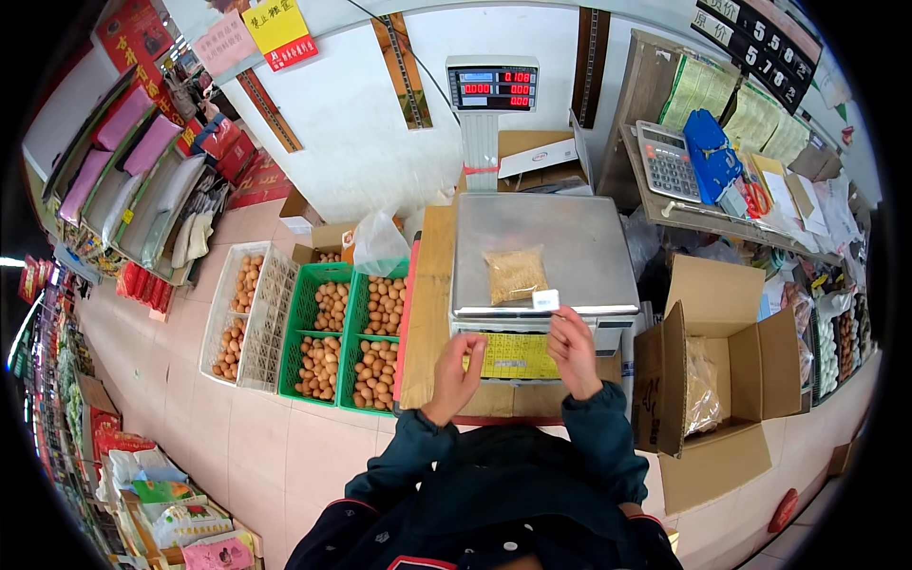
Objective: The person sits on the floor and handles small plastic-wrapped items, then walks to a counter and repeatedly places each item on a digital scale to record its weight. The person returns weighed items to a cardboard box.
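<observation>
A clear plastic bag of tan grains [516,274] lies on the metal platform of a weighing scale [541,221]. My right hand [574,349], at the scale's front edge, pinches a small white label [546,300] between thumb and fingers, beside the bag's lower right corner. My left hand [458,374] is raised in front of the scale's left front corner, fingers curled; whether anything is between them cannot be told. Behind the platform, the scale's display [494,84] shows red digits on a post. A yellow printed sheet [520,356] is on the scale's front, between my hands.
Green crates [344,335] and a white crate [267,328] of eggs stand left of the wooden table [429,299]. An open cardboard box [744,370] holding plastic bags stands at right. Above it, a shelf carries a calculator [668,162], a blue object and red-handled scissors [757,199].
</observation>
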